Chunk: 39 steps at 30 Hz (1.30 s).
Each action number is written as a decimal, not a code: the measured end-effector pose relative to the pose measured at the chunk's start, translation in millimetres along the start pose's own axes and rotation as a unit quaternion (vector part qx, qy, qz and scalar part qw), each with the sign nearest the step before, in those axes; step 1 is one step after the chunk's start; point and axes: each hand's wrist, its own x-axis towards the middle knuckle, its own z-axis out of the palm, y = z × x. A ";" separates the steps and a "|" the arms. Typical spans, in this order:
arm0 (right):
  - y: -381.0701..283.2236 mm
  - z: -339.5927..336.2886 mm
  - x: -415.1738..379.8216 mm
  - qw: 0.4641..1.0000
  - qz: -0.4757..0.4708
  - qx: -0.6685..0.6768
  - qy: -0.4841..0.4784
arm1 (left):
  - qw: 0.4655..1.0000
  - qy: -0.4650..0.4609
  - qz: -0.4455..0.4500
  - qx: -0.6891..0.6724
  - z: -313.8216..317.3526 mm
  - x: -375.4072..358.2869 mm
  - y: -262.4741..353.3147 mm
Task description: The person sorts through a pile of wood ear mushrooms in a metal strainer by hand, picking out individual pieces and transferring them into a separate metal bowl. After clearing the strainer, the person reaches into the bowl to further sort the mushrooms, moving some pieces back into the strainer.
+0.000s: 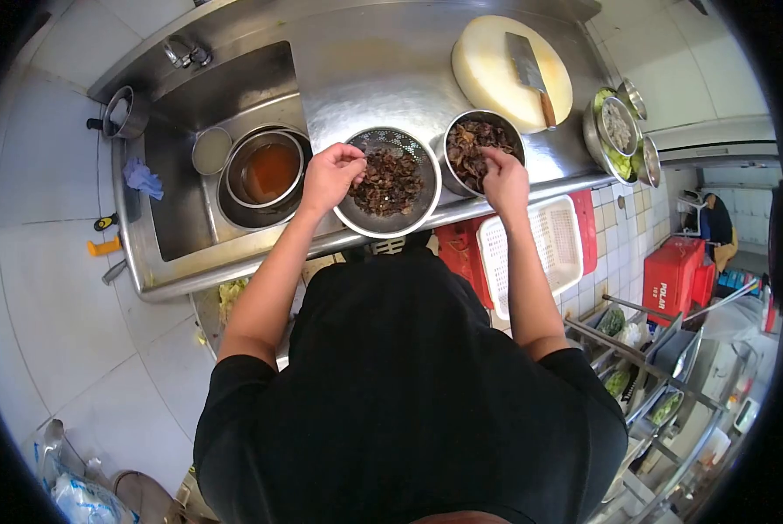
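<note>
A perforated metal colander [388,229] holds small dark brown pieces [390,185] at the counter's front edge. My left hand [336,175] is over its left rim, fingers pinched together on something too small to make out. To the right stands a metal bowl [449,179] filled with larger dark brown leafy pieces [468,150]. My right hand [504,179] reaches over this bowl's right side, its fingertips closed at the dark pieces; what lies between them is hidden.
Left is a sink [178,175] with metal bowls, one holding brown liquid [271,173]. Behind right, a cleaver [526,65] lies on a round cutting board [483,70]. Nested bowls [594,148] stand at the right end. A white basket [569,253] is below the counter.
</note>
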 end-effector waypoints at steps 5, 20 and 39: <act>-25.2 31.1 -19.8 0.981 -0.192 0.005 -0.011 | 0.935 0.075 0.183 0.293 6.1 -1.3 -17.4; -41.6 114.4 -33.7 0.926 -0.195 -0.011 -0.322 | 0.947 -0.057 0.079 0.307 4.0 -29.3 -20.2; -61.0 95.3 -19.0 0.854 0.099 0.378 -0.343 | 0.990 -0.077 0.056 0.106 18.9 -29.3 7.3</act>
